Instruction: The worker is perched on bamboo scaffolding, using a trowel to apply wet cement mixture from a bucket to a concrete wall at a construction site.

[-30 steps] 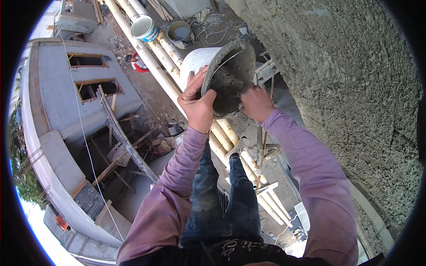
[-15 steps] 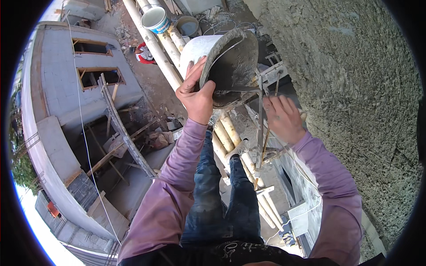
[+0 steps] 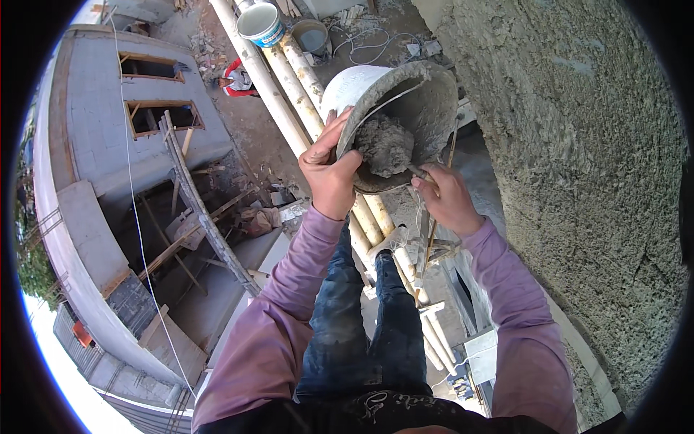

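White bucket (image 3: 435, 98) held up in front of the body, tilted, mouth turned toward the wearer; its inner wall and rim are coated in grey mortar. Rim gripped at its left edge by the left hand (image 3: 329, 170): hand partly curled, thumb hooked over the lip, fingers spread along the outside. A heaped lump of wet mortar (image 3: 388, 147) is seen inside the mouth, toward the lower side.

A short tool handle (image 3: 417, 171) is pinched by the right hand (image 3: 447, 194) at the bucket's lower right rim; thumb and fingers are closed around it. The tool's far end is hidden by the mortar, so its shape cannot be told. Whether the rim is touched by the right hand cannot be told either.

To the right, a rough grey wall (image 3: 578, 188) is seen, well apart from the bucket. Pale round poles (image 3: 264, 98) are passed behind and below it. Farther down, a second bucket (image 3: 272, 36) is placed by the poles, with a round tub (image 3: 323, 45) just beside. A person in red and white (image 3: 236, 82) is seen left of the poles.
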A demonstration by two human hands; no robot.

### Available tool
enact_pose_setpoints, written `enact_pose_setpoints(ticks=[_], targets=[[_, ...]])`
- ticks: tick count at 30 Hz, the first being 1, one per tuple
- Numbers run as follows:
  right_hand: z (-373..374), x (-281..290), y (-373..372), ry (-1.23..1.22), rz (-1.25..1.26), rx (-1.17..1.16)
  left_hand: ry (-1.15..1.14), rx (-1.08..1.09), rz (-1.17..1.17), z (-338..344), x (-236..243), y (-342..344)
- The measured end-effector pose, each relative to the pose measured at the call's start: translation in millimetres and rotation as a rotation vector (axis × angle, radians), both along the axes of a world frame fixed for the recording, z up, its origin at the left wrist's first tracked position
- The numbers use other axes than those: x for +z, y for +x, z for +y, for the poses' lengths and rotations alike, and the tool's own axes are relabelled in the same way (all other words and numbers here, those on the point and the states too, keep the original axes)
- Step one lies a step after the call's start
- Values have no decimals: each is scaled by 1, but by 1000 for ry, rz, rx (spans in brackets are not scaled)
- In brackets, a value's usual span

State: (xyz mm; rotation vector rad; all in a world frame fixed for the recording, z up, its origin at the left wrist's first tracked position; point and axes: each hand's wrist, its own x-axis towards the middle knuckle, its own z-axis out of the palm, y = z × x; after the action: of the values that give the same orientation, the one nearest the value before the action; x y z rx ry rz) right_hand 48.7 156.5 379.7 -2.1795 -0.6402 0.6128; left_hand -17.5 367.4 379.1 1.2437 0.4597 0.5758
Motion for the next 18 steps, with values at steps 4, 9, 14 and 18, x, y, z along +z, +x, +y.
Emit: enact_pose_setpoints(ticks=[4,9,14,18], targets=[[-17,-1,8,-140,-92,12,-508,174,68,-9,-18,-11],[-8,43,-3,-94,-183,70,-607,271,135,13,-37,-54],[-6,163,30,-33,151,257,-504,313,203,25,-42,-89],[-35,192,93,-29,812,-17,-383,329,265,34,-46,-111]])
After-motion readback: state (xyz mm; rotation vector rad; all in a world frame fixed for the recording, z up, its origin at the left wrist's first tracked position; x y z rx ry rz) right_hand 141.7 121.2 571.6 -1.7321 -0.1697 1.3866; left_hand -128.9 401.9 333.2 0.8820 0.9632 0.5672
